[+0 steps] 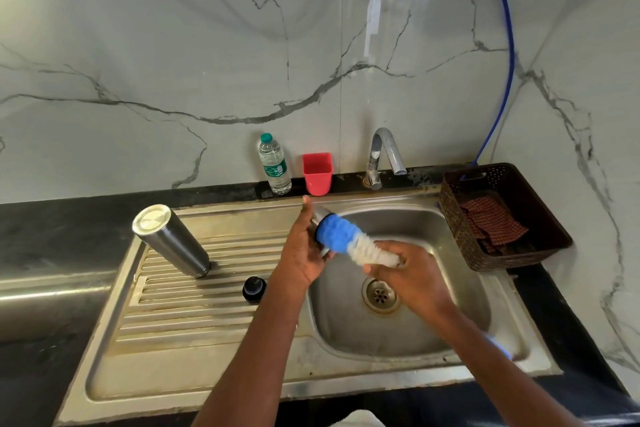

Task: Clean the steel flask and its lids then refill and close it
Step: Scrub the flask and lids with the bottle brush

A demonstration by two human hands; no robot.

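Note:
The steel flask point(171, 241) stands upside down on the ribbed drainboard, left of the basin. A small black inner lid point(254, 289) sits on the drainboard near the basin's edge. Over the basin, my left hand point(304, 246) grips a steel cup lid point(320, 215), mostly hidden behind my fingers. My right hand point(408, 279) holds a bottle brush point(349, 241) with a blue tip and white bristles. The blue tip is pushed against the lid's opening.
The steel sink point(433, 333) has an open drain point(380, 295). Along the back stand a tap point(382, 158), a red cup point(317, 173) and a plastic water bottle point(274, 163). A brown basket point(502, 218) with a checked cloth sits right of the basin.

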